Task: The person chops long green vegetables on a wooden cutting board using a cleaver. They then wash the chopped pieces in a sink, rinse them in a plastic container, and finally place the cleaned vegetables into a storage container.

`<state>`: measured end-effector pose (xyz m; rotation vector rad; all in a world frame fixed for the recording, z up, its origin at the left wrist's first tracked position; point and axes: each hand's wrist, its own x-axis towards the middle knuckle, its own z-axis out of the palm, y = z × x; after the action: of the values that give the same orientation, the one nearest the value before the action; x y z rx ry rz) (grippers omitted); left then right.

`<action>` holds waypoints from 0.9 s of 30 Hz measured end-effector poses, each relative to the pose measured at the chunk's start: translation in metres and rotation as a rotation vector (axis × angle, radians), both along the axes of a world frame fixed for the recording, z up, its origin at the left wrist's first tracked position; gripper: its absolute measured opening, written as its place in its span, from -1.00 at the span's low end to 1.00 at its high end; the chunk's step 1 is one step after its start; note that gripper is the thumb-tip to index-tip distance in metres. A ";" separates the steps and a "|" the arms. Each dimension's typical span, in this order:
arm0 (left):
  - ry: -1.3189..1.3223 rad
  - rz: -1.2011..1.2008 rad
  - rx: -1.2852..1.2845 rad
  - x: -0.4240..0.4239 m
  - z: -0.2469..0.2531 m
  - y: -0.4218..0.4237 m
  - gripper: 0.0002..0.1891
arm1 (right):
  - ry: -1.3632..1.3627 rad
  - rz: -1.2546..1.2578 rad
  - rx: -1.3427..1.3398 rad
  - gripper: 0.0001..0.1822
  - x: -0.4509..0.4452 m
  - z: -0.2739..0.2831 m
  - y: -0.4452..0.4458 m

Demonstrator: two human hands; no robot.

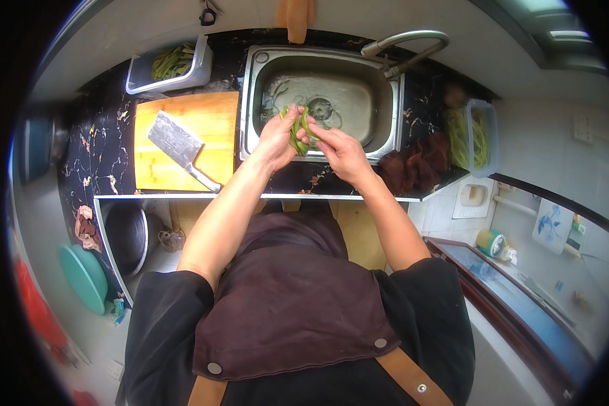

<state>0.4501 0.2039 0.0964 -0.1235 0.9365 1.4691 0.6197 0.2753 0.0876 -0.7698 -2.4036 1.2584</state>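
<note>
Over the near edge of a stainless-steel sink (pixel 368 83), my left hand (pixel 280 137) holds several green bean pods (pixel 298 131). My right hand (pixel 342 149) has its thumb and index finger at one of the pods, beside the left fingers; whether it grips that pod is hard to tell. Thin green strips and a little water lie on the sink's bottom around the drain. At the left, a plastic container (pixel 208 63) holds green beans, and a second clear container (pixel 489 139) with long green pods stands at the far right.
A cleaver (pixel 175 138) lies on a wooden cutting board (pixel 147 170) left of the sink. The curved faucet (pixel 426 35) rises at the sink's back right. A crumpled dark red cloth (pixel 416 162) lies right of the sink. A turquoise basin (pixel 83 279) stands at the lower left.
</note>
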 end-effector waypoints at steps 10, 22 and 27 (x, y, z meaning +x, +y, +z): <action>0.305 -0.074 0.096 -0.011 0.015 0.011 -0.84 | 0.072 -0.186 -0.175 -0.77 -0.001 -0.025 -0.002; 0.834 0.053 0.330 -0.047 0.205 0.042 -0.85 | 0.062 -0.154 -0.184 -0.84 -0.005 -0.067 0.061; 0.981 0.282 0.574 -0.052 0.216 0.046 -0.83 | 0.006 -0.108 -0.202 -0.82 -0.004 -0.104 0.064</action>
<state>0.3979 0.2504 0.3126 1.0030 1.2316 2.0414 0.6157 0.3388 -0.0160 -0.9373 -2.2201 1.4723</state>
